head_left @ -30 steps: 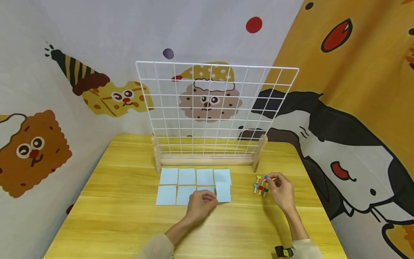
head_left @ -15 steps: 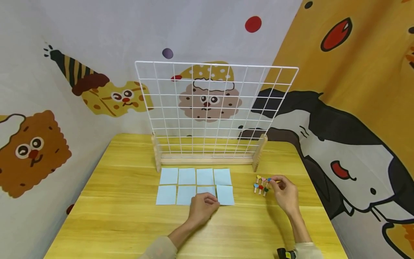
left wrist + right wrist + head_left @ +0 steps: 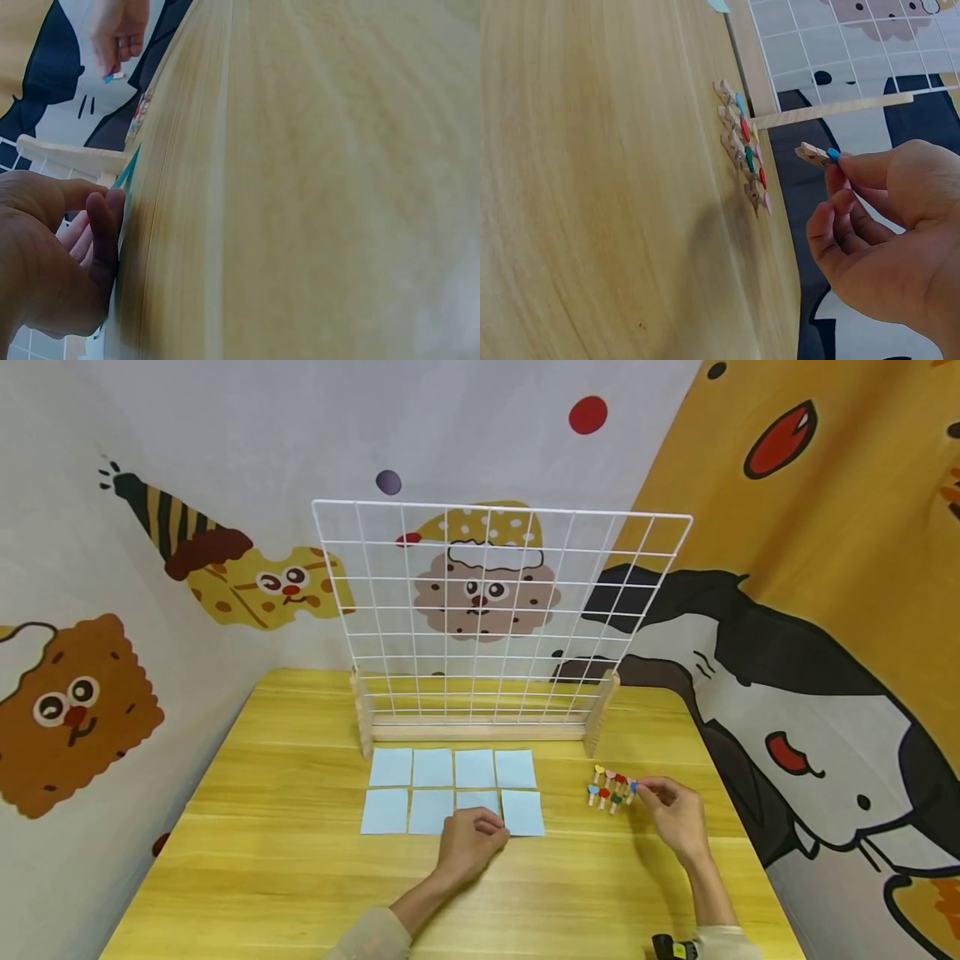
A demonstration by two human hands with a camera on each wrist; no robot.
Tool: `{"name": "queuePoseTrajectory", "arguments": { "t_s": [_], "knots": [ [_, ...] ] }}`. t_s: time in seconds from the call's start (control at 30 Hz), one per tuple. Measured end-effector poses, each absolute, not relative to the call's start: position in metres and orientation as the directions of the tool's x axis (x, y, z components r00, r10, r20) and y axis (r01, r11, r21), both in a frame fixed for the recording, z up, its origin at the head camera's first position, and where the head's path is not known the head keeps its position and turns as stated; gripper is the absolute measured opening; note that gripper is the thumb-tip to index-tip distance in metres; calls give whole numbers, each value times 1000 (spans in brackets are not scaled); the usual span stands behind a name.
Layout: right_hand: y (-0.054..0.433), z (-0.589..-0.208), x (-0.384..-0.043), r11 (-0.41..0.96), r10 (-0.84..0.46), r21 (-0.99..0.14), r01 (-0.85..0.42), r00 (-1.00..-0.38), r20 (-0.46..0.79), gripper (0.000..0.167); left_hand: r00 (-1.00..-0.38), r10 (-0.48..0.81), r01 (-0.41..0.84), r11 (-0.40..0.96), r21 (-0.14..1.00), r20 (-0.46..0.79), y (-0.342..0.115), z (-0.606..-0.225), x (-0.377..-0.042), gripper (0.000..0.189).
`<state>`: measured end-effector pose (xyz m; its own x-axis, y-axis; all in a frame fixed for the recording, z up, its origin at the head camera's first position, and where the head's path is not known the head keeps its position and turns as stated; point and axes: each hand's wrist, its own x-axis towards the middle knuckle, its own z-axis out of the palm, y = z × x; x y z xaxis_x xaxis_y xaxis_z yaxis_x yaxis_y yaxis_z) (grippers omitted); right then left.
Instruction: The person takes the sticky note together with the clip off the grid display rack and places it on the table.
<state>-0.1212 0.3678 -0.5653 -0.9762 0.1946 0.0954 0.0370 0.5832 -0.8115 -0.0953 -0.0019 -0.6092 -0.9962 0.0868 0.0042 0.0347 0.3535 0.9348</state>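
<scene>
In the head view my left hand point(image 3: 471, 845) is at the lower-left corner of the front-right light blue sticky note point(image 3: 523, 812). In the left wrist view its thumb and forefinger pinch the edge of the note point(image 3: 129, 171), which stands a little raised. My right hand point(image 3: 681, 822) is over the table's right side. Between thumb and forefinger it pinches a mini wooden clothespin point(image 3: 815, 154) with a blue head, held above the tabletop in the right wrist view. A cluster of similar mini clothespins point(image 3: 604, 794), with yellow, pink, red, green and blue heads, lies just left of that hand.
More light blue sticky notes point(image 3: 392, 767) lie in two rows on the wooden table point(image 3: 262, 860). Behind them a white wire grid point(image 3: 487, 610) stands upright in a wooden base point(image 3: 480, 732). Patterned cloth point(image 3: 225, 427) encloses the table at the back and sides.
The front-right note has shifted down and slightly right, off the note behind it. My right hand has moved right and a little nearer, carrying the blue-headed clothespin from the cluster.
</scene>
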Motion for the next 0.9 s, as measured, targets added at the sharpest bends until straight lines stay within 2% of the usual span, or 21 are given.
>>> {"name": "queuePoseTrajectory", "arguments": {
  "t_s": [0.4, 0.9],
  "knots": [
    [375, -576, -123, 574, 206, -800, 173, -976, -64, 28, -995, 97, 38, 373, 927, 2, -2, -611, -96, 7],
    [378, -592, -126, 620, 221, -752, 224, -969, -107, 25, -995, 97, 37, 375, 926, 0, -3, -610, -95, 5]
  ]
}}
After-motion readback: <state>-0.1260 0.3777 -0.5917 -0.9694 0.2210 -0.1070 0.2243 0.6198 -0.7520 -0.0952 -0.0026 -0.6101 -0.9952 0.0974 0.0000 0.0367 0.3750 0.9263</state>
